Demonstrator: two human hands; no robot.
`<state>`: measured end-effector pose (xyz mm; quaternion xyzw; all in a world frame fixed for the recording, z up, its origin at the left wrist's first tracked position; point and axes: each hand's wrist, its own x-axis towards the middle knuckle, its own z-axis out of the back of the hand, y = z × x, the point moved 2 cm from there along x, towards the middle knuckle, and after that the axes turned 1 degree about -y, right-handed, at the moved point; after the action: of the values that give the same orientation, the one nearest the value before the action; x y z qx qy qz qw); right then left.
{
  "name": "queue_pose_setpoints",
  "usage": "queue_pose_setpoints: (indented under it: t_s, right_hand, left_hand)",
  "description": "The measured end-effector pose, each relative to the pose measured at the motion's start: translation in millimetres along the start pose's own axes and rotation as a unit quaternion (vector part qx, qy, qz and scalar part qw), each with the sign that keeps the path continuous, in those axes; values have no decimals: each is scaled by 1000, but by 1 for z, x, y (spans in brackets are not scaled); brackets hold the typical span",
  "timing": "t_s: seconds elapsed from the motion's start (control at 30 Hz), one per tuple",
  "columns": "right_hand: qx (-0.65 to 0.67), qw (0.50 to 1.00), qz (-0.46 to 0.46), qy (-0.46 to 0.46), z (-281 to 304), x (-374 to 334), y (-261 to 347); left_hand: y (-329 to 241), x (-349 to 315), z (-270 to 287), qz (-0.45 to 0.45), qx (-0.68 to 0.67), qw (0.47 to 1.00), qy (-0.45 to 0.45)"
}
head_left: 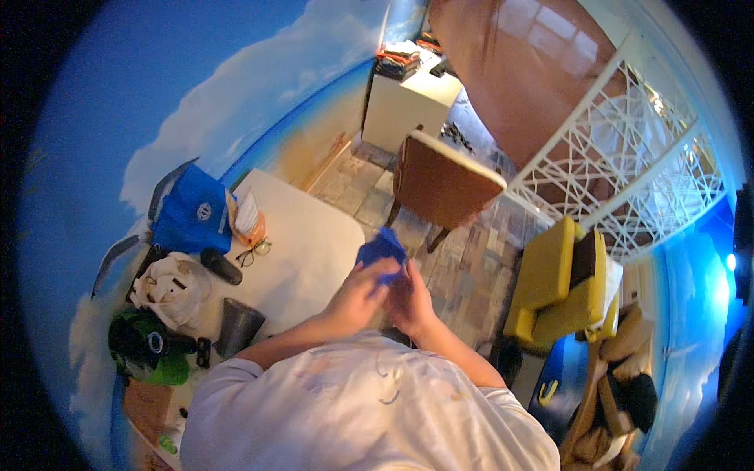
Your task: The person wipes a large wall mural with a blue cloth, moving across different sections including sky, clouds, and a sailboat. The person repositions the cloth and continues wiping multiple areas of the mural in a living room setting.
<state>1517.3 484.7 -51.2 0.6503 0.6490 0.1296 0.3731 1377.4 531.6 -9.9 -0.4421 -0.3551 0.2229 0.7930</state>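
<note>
Two hands meet in front of the person's chest, both closed on one blue cloth (382,250).

Far left: green helmet (141,345) at the near corner of the white table (314,251). Just beyond it a white bag (169,286), and farther still a blue bag (191,210) against the painted sky wall. A black case (221,266) lies beside the blue bag, with a pair of glasses (253,253) just right of it. A dark grey cup (236,326) stands at the near edge.

Centre: left hand (363,290), fingers curled, pinching the lower part of the cloth. Right hand (408,298) touching it, fingers likewise gripping the cloth from the other side. The cloth is bunched and held up above the table's right edge, over the tiled floor.

Beyond the hands: brown chair (444,184), and farther off a white cabinet (408,106) with stacked items on top.

Right: yellow chair (559,286), near a white lattice screen (628,149). Far right, near: tan bags piled (616,392).
</note>
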Motion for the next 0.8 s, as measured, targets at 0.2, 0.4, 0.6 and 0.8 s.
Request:
queue_pose_setpoints:
  t_s: [0.2,0.4,0.6,0.8]
  right_hand:
    - [149,979,-135,34,24,83,101]
    - [117,970,-160,138,43,160,184]
    - [-4,972,-223,71,51,252,207]
    - [-138,959,-200,145,-1,316,235]
  left_hand:
    - [29,107,-52,-73,280,951,107]
    - [47,200,-72,-46,306,949,55]
    - [87,227,-64,-12,220,972,-82]
    - [161,252,-15,158,-13,919,-360]
